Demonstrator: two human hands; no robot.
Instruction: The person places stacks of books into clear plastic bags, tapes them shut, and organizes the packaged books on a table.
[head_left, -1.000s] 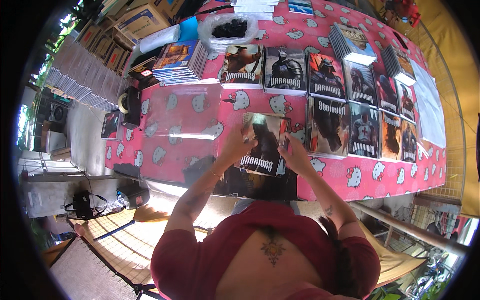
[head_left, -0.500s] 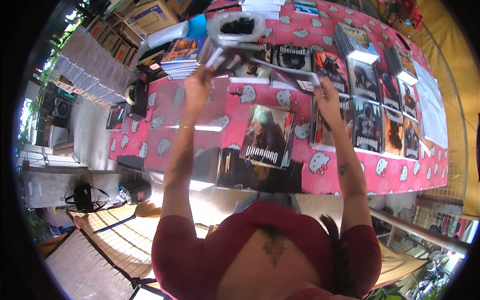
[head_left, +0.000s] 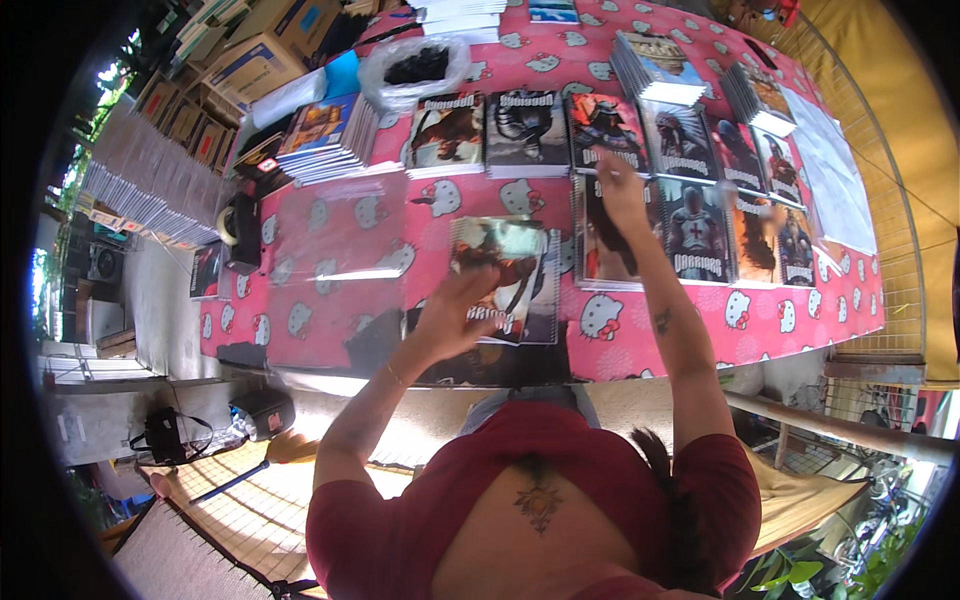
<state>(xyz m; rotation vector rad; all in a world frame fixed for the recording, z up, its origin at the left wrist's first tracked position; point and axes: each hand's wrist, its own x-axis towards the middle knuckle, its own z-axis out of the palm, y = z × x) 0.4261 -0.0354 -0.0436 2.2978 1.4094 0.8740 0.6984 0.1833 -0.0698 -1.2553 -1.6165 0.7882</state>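
Observation:
My left hand [head_left: 455, 318] rests at the left side of a small pile of spiral notebooks, fingers spread. The top notebook [head_left: 498, 262] has a light cover with a figure in brown and red; a darker one shows beneath its right edge. My right hand [head_left: 622, 190] reaches over the notebook stacks on the right, fingers apart, holding nothing that I can see. Its fingertips are at the lower edge of a red-and-dark warrior notebook [head_left: 607, 118]. Under the right wrist lies another notebook stack [head_left: 592, 245], partly hidden.
Rows of illustrated notebooks [head_left: 697, 235] cover the right of the pink patterned table [head_left: 640, 345]. Clear plastic sheets [head_left: 340, 225] lie at left, beside a tape dispenser [head_left: 238, 232]. Behind are more notebook stacks [head_left: 325, 135] and a plastic bag with black contents [head_left: 415, 68].
Both hands held notebooks over the back row earlier. The left hand has come down to the near pile, whose top cover is now different. The right hand is now empty over the right stacks.

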